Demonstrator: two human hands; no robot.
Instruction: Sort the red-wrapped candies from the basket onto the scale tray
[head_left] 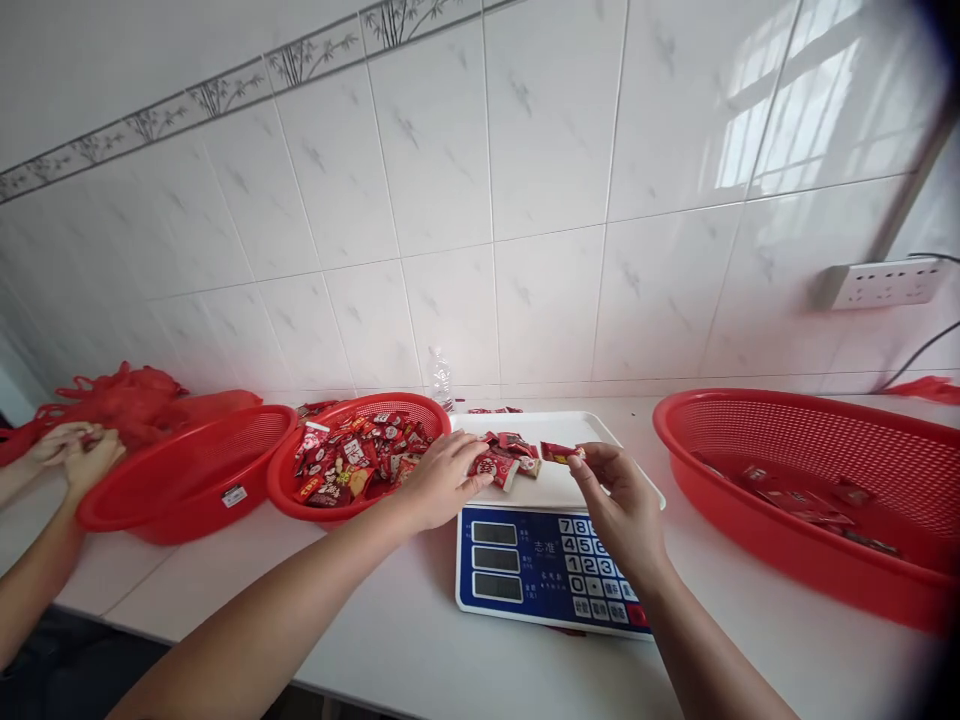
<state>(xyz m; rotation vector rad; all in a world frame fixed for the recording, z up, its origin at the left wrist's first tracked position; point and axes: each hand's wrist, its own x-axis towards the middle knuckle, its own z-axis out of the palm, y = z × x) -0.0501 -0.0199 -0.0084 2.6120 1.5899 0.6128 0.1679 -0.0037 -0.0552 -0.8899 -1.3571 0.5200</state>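
Observation:
A digital scale (540,570) with a blue keypad panel stands in front of me, its white tray (615,490) bearing a small heap of red snack packets (496,468). My left hand (444,478) rests at the left side of that heap, fingers stretched out over the packets. Between the thumb and fingers of my right hand (616,490) is one small red snack packet (559,454), held over the tray just right of the heap. The scale's displays look blank.
Left of the scale sits a red basket (281,485) full of snack packets, then a red basin (180,525). Another person's hands (81,455) are by red bags (142,395). A large red basket (750,520) with some packets stands right. A plastic bottle (441,378) stands behind.

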